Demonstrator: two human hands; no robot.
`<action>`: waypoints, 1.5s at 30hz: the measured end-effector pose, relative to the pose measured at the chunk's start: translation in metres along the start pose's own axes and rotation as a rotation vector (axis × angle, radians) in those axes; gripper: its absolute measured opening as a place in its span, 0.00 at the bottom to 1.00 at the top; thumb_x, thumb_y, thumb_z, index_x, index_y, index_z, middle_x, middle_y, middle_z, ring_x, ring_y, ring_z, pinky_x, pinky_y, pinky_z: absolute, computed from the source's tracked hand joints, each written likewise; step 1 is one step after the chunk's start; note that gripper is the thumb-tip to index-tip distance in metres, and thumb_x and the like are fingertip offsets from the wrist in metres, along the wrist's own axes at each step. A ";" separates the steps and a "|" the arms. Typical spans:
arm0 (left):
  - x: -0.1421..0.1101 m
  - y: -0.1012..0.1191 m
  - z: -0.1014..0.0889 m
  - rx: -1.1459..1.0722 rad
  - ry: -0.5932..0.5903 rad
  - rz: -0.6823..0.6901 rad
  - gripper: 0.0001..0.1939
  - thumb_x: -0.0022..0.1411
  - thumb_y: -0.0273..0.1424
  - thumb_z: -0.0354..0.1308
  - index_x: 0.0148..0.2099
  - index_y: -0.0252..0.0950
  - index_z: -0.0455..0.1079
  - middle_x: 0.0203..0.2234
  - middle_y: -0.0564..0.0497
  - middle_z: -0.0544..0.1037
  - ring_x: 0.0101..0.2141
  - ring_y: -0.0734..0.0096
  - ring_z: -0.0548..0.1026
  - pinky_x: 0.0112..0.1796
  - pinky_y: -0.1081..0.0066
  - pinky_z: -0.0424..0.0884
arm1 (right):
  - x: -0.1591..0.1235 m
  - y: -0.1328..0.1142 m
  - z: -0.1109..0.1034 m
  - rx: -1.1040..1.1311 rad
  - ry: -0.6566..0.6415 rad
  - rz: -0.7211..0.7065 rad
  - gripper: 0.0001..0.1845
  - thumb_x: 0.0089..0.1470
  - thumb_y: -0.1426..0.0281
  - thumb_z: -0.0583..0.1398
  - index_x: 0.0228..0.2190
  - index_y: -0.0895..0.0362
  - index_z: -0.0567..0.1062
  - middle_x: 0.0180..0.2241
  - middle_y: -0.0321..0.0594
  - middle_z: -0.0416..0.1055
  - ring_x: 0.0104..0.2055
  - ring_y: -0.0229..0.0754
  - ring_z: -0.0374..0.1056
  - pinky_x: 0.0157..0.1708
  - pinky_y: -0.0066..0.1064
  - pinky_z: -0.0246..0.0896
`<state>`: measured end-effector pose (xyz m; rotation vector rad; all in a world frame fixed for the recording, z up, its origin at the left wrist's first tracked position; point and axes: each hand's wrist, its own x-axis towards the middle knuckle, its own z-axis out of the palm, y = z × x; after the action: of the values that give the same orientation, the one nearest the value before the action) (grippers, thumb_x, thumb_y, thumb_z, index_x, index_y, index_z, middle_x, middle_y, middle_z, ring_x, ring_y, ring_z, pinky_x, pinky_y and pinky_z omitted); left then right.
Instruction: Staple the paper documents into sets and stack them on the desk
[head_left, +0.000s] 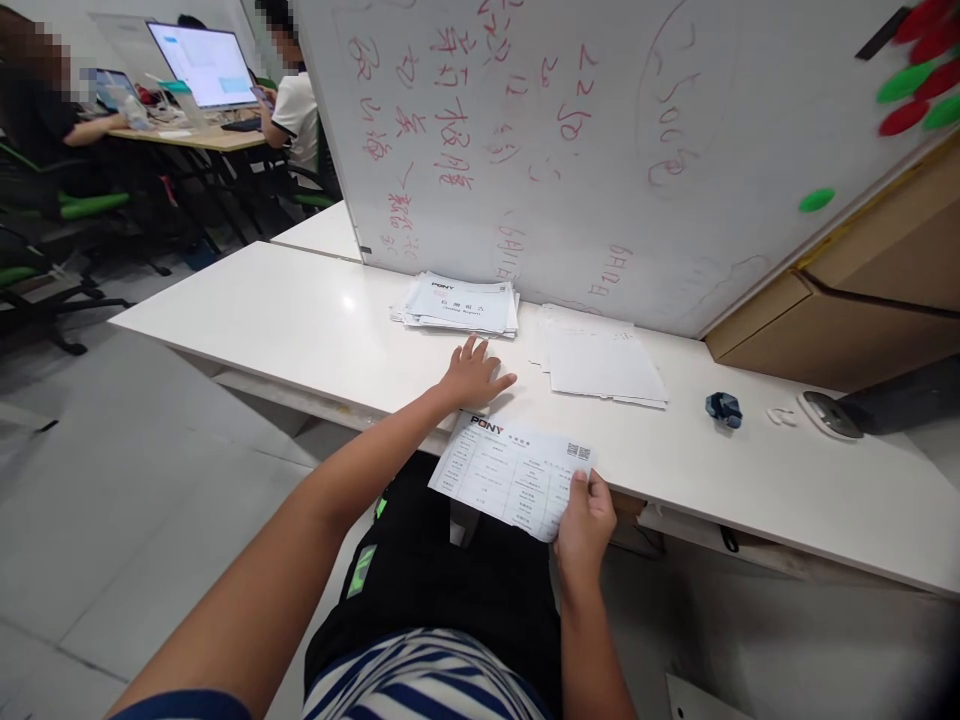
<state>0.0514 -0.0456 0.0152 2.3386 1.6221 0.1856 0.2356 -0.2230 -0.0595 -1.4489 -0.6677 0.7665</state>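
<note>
My right hand (587,515) pinches the right edge of a printed sheet (499,475) with a PONY logo, a table of text and two QR codes. The sheet tilts over my lap at the table's front edge. My left hand (474,377) is spread, with its fingers apart, low over the white tabletop; whether it touches the surface I cannot tell. Just beyond its fingertips lies a stack of papers (461,305), its top sheet also marked PONY. To the right of that stack lies a second pile of papers (604,362), mostly blank on top.
Behind the white table (262,300) stands a whiteboard (465,130) with red writing and round magnets. Cardboard boxes (840,310), a small dark blue object (724,409) and a computer mouse (830,414) are at the right. Two people sit by a desk with a monitor (204,65) at far left.
</note>
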 end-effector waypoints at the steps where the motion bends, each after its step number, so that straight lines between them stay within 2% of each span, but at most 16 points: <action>1: -0.001 0.002 -0.001 0.018 0.011 0.008 0.37 0.62 0.59 0.34 0.58 0.39 0.63 0.68 0.45 0.45 0.66 0.49 0.30 0.61 0.46 0.39 | -0.001 0.001 0.000 -0.011 0.016 -0.005 0.27 0.50 0.53 0.59 0.45 0.58 0.73 0.39 0.42 0.77 0.41 0.45 0.72 0.41 0.35 0.67; 5: -0.003 0.007 0.000 0.079 0.020 0.032 0.36 0.62 0.57 0.34 0.57 0.36 0.63 0.68 0.44 0.45 0.66 0.50 0.30 0.61 0.47 0.35 | -0.003 0.005 0.003 -0.038 0.076 0.015 0.25 0.52 0.54 0.58 0.46 0.57 0.73 0.41 0.42 0.76 0.43 0.45 0.71 0.43 0.36 0.66; 14: 0.002 0.003 0.007 0.097 0.019 0.018 0.37 0.62 0.57 0.35 0.61 0.36 0.59 0.68 0.44 0.45 0.66 0.50 0.30 0.62 0.47 0.34 | 0.000 0.004 0.004 -0.081 0.117 0.024 0.25 0.52 0.54 0.59 0.46 0.57 0.74 0.41 0.43 0.76 0.43 0.46 0.71 0.45 0.39 0.66; 21: 0.006 0.002 0.010 0.079 -0.042 0.005 0.40 0.61 0.57 0.35 0.69 0.40 0.46 0.68 0.47 0.44 0.66 0.49 0.32 0.61 0.46 0.34 | -0.014 0.000 0.004 0.121 0.007 0.121 0.25 0.51 0.56 0.61 0.48 0.54 0.72 0.40 0.40 0.76 0.42 0.45 0.73 0.42 0.38 0.69; 26: 0.008 -0.001 0.011 0.043 -0.040 0.010 0.41 0.61 0.57 0.35 0.69 0.38 0.46 0.67 0.43 0.46 0.66 0.47 0.34 0.61 0.46 0.38 | -0.026 -0.005 -0.002 0.086 -0.025 0.186 0.22 0.45 0.55 0.65 0.38 0.58 0.76 0.36 0.42 0.78 0.36 0.47 0.74 0.36 0.38 0.71; 30: 0.005 -0.004 0.007 -0.032 0.025 0.013 0.41 0.62 0.57 0.33 0.67 0.36 0.49 0.66 0.42 0.51 0.66 0.46 0.39 0.60 0.47 0.44 | -0.031 -0.011 -0.009 0.022 -0.034 0.118 0.23 0.45 0.55 0.65 0.39 0.59 0.77 0.38 0.44 0.78 0.38 0.48 0.74 0.38 0.38 0.70; 33: 0.001 -0.005 0.006 -0.057 0.071 0.012 0.39 0.63 0.56 0.33 0.65 0.36 0.53 0.65 0.42 0.54 0.65 0.46 0.40 0.59 0.48 0.46 | -0.028 -0.022 -0.027 0.002 -0.002 0.108 0.23 0.43 0.56 0.66 0.38 0.59 0.77 0.36 0.42 0.78 0.35 0.46 0.74 0.36 0.37 0.71; 37: -0.002 -0.005 0.008 -0.016 0.123 -0.004 0.35 0.64 0.54 0.36 0.62 0.36 0.57 0.64 0.42 0.55 0.65 0.49 0.40 0.59 0.51 0.46 | -0.007 -0.056 -0.057 -0.003 0.112 0.060 0.23 0.39 0.59 0.68 0.36 0.59 0.76 0.31 0.38 0.77 0.28 0.41 0.72 0.30 0.34 0.71; 40: -0.003 -0.006 0.010 -0.036 0.170 -0.036 0.34 0.65 0.53 0.35 0.60 0.36 0.60 0.63 0.42 0.59 0.65 0.49 0.43 0.58 0.52 0.50 | 0.026 -0.093 -0.056 0.112 0.230 -0.157 0.19 0.41 0.61 0.67 0.34 0.59 0.73 0.30 0.35 0.75 0.28 0.38 0.71 0.32 0.33 0.71; 41: -0.003 -0.006 0.011 -0.045 0.182 -0.049 0.33 0.65 0.53 0.35 0.59 0.35 0.61 0.62 0.41 0.60 0.65 0.49 0.44 0.58 0.53 0.51 | 0.041 -0.104 -0.047 0.147 0.229 -0.252 0.18 0.43 0.60 0.66 0.34 0.58 0.72 0.30 0.35 0.74 0.29 0.38 0.71 0.33 0.32 0.71; 43: -0.003 -0.006 0.011 -0.047 0.206 -0.072 0.32 0.66 0.51 0.36 0.57 0.33 0.63 0.60 0.40 0.63 0.64 0.47 0.46 0.57 0.53 0.53 | 0.075 -0.120 -0.017 0.173 0.158 -0.351 0.17 0.47 0.59 0.63 0.34 0.59 0.71 0.30 0.35 0.73 0.29 0.37 0.71 0.35 0.34 0.70; 45: -0.002 -0.005 0.012 -0.039 0.215 -0.101 0.30 0.66 0.48 0.39 0.56 0.32 0.64 0.59 0.38 0.64 0.64 0.47 0.46 0.56 0.52 0.54 | 0.112 -0.126 0.026 0.100 -0.013 -0.311 0.18 0.48 0.58 0.62 0.36 0.60 0.71 0.30 0.37 0.73 0.29 0.37 0.70 0.34 0.34 0.69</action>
<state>0.0495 -0.0483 0.0024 2.2663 1.8128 0.4561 0.2896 -0.1153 0.0612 -1.2138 -0.8302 0.5581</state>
